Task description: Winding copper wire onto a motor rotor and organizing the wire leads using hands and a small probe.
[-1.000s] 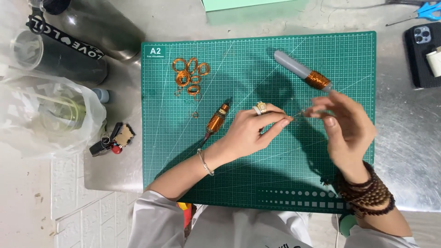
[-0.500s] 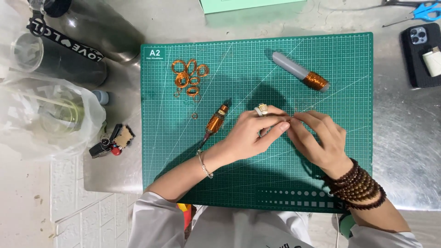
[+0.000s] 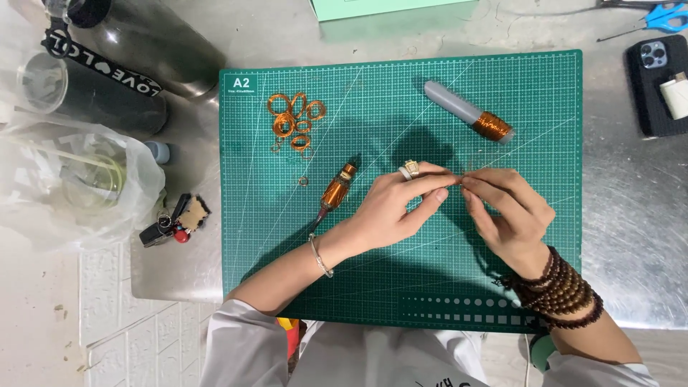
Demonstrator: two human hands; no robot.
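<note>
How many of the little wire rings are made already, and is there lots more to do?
Done: a pile of copper rings lies at the green mat's top left, several, too tangled to count exactly. In hand: the left hand and right hand meet fingertip to fingertip, pinching something too small to make out. Left: the grey rod carries a wound copper coil, likely more rings to come.
</note>
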